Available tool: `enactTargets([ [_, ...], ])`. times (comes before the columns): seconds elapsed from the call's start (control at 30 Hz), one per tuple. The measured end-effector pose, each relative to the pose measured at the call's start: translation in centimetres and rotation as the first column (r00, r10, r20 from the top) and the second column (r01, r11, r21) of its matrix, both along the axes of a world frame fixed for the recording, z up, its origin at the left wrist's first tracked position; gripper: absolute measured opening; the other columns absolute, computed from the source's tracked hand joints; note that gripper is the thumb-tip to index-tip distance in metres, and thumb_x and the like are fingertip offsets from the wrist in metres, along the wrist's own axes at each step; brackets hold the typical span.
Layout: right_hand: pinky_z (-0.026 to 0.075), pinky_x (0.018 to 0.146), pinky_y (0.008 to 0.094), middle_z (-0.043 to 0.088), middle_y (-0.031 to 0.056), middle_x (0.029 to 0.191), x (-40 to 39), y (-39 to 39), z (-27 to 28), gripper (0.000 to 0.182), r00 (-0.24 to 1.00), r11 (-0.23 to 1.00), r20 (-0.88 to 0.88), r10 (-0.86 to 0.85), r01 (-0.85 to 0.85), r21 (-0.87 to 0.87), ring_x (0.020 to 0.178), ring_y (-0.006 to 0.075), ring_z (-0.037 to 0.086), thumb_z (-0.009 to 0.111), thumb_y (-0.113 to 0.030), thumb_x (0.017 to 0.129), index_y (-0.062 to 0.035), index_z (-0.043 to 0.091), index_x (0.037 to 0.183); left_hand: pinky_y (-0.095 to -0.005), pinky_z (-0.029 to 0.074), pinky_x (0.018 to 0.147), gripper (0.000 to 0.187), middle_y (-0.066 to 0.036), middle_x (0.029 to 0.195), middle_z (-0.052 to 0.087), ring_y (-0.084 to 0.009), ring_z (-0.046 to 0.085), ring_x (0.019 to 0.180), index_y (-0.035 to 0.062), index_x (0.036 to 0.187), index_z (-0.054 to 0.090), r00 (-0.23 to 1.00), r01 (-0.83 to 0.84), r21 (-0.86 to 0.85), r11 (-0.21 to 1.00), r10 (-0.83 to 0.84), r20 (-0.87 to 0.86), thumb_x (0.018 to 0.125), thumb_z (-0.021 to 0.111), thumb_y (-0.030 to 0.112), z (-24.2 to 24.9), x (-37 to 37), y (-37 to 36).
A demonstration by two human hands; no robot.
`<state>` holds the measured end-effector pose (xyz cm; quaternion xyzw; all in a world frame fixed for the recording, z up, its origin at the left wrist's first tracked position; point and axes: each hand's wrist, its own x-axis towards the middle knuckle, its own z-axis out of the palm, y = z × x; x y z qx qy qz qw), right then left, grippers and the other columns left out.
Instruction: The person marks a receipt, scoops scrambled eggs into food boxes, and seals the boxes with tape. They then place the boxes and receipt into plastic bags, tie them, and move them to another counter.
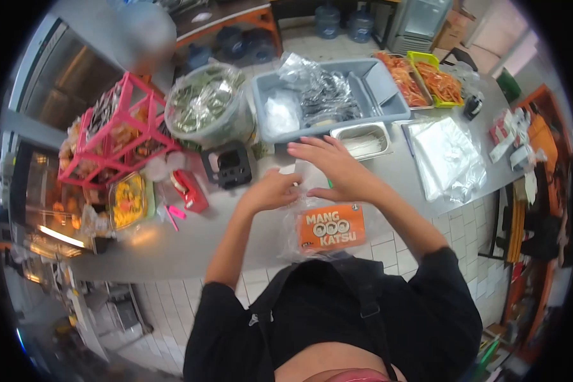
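An orange box printed "MANG KATSU" (332, 228) lies in a clear plastic bag (291, 233) at the table's near edge, right in front of my body. Just beyond the box, my left hand (274, 191) is closed, its thumb and fingers pinched on the gathered upper end of the bag. A small white piece (288, 170) shows at its fingertips. To the right, my right hand (337, 170) is open, fingers stretched to the left and thumb apart, above the bag's upper end and close to the left fingers.
Beyond my hands stand a grey tub (388, 109) of plastic packs, a metal tray (380, 148) and a clear bucket (229, 130). On the left are a pink rack (148, 108), red tape dispenser (191, 192) and yellow food container (148, 197). Plastic bags (442, 156) lie right.
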<state>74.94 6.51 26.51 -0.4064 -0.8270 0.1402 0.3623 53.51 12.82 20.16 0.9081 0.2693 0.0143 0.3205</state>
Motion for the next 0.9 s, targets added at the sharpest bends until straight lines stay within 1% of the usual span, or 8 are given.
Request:
enactTargets([
  [0.13, 0.043, 0.063, 0.0304, 0.063, 0.0075, 0.078, 0.2, 5.4, -3.9, 0.024, 0.866, 0.537, -0.061, 0.497, -0.362, -0.762, 0.065, 0.0155, 0.053, 0.065, -0.022, 0.081, -0.0053, 0.064, 0.098, -0.0356, 0.047, 0.065, 0.023, -0.015, 0.072, 0.060, -0.0294, 0.061, 0.070, 0.0047, 0.095, 0.056, 0.998, 0.057, -0.043, 0.997, -0.058, -0.023, 0.077, 0.060, 0.019, 6.2, -1.2, 0.1],
  [0.33, 0.039, 0.056, 0.0231, 0.057, -0.0014, 0.072, -0.8, 6.6, -5.7, 0.020, 0.893, 0.596, -0.449, 0.041, -0.382, -0.706, 0.065, 0.0048, 0.048, 0.058, -0.021, 0.088, -0.0020, 0.062, 0.093, -0.0286, 0.047, 0.068, 0.030, -0.005, 0.082, 0.060, -0.0129, 0.058, 0.076, 0.0042, 0.105, 0.056, 0.583, -0.723, -0.163, 0.671, 0.720, 0.377, 0.077, 0.062, 0.014, 0.1, -12.9, 4.3],
  [0.47, 0.040, 0.061, 0.0212, 0.056, -0.0030, 0.079, -5.3, 7.4, -9.8, 0.024, 0.719, 0.478, -0.694, 0.033, -0.621, -0.621, 0.071, 0.0053, 0.049, 0.055, -0.023, 0.090, -0.0010, 0.061, 0.099, -0.0386, 0.044, 0.085, 0.037, -0.006, 0.090, 0.058, -0.0212, 0.058, 0.086, 0.0034, 0.120, 0.042, 0.123, -0.131, -0.899, 0.417, 0.907, 0.403, 0.090, 0.050, 0.024, -5.2, -3.3, -1.7],
  [0.57, 0.044, 0.069, 0.0262, 0.064, 0.0055, 0.086, -4.5, 13.0, -14.1, 0.034, 0.896, 0.618, -0.225, 0.383, -0.430, -0.658, 0.073, 0.0102, 0.057, 0.063, -0.029, 0.082, -0.0034, 0.062, 0.104, -0.0384, 0.048, 0.081, 0.037, -0.006, 0.087, 0.057, -0.0216, 0.058, 0.082, 0.0010, 0.121, 0.042, -0.295, -0.104, -0.922, 0.374, 0.873, 0.388, 0.095, 0.041, 0.027, -1.6, 0.3, -2.2],
  [0.6, 0.046, 0.076, 0.0309, 0.064, 0.0094, 0.097, -4.5, 14.2, -11.1, 0.047, 0.972, 0.627, -0.193, 0.134, -0.234, -0.743, 0.083, 0.0177, 0.060, 0.069, -0.038, 0.074, -0.0058, 0.062, 0.107, -0.0384, 0.048, 0.081, 0.037, -0.006, 0.087, 0.057, -0.0216, 0.058, 0.082, 0.0010, 0.121, 0.042, -0.306, -0.111, -0.926, 0.361, 0.874, 0.378, 0.095, 0.041, 0.027, -0.4, -0.2, -2.4],
  [0.67, 0.045, 0.084, 0.0410, 0.059, 0.0117, 0.112, -4.8, 17.8, -14.4, 0.069, 0.950, 0.960, 0.140, -0.279, 0.281, 0.006, 0.106, 0.0276, 0.055, 0.071, -0.056, 0.062, -0.0088, 0.061, 0.112, -0.0357, 0.049, 0.074, 0.037, -0.008, 0.082, 0.057, -0.0212, 0.058, 0.078, 0.0003, 0.122, 0.041, -0.314, -0.180, -0.894, 0.409, 0.838, 0.447, 0.096, 0.040, 0.026, 1.4, -1.1, -2.7],
  [0.73, 0.046, 0.082, 0.0398, 0.063, 0.0134, 0.105, -5.6, 19.8, -17.4, 0.062, 0.920, 0.972, 0.341, -0.191, 0.227, -0.067, 0.099, 0.0287, 0.058, 0.066, -0.054, 0.069, -0.0056, 0.062, 0.108, -0.0342, 0.049, 0.069, 0.035, -0.008, 0.079, 0.056, -0.0207, 0.058, 0.076, -0.0001, 0.121, 0.043, -0.266, -0.195, -0.889, 0.415, 0.850, 0.455, 0.096, 0.041, 0.024, 2.0, -0.9, -3.2],
  [0.9, 0.044, 0.064, 0.0290, 0.065, 0.0074, 0.081, -3.2, 21.0, -17.9, 0.030, 0.770, 0.601, -0.542, -0.337, -0.267, -0.753, 0.076, 0.0134, 0.061, 0.049, -0.031, 0.092, -0.0045, 0.062, 0.088, -0.0346, 0.048, 0.068, 0.034, -0.008, 0.081, 0.056, -0.0203, 0.057, 0.074, 0.0002, 0.118, 0.044, -0.292, -0.198, -0.913, 0.358, 0.867, 0.404, 0.094, 0.043, 0.024, 1.0, -2.2, -4.8],
])
